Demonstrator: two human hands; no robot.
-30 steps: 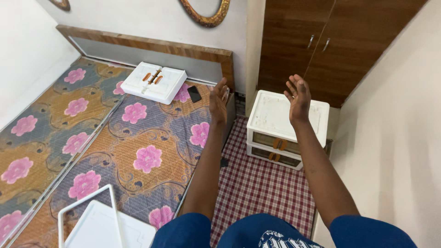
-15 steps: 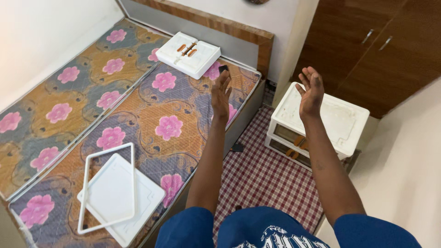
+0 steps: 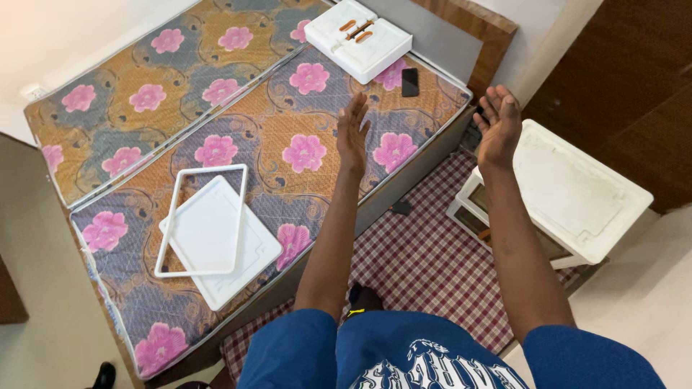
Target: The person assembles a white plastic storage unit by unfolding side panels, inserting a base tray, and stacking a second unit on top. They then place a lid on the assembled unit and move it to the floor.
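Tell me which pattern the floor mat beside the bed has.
The floor mat has a maroon-and-white check pattern, seen in the head view.

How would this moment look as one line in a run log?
left hand: open, empty, above bed | right hand: open, empty, above white drawer unit | white tray: on bed

We see only one screen: a phone [image 3: 409, 81] lying flat on the flowered mattress [image 3: 216, 94], near the far end, just beside a white box [image 3: 358, 39]. The phone is a small rectangle, and its screen is dark (black all over). The box is flat and square, white, with two orange slots on top. We find no labels and no signs here.
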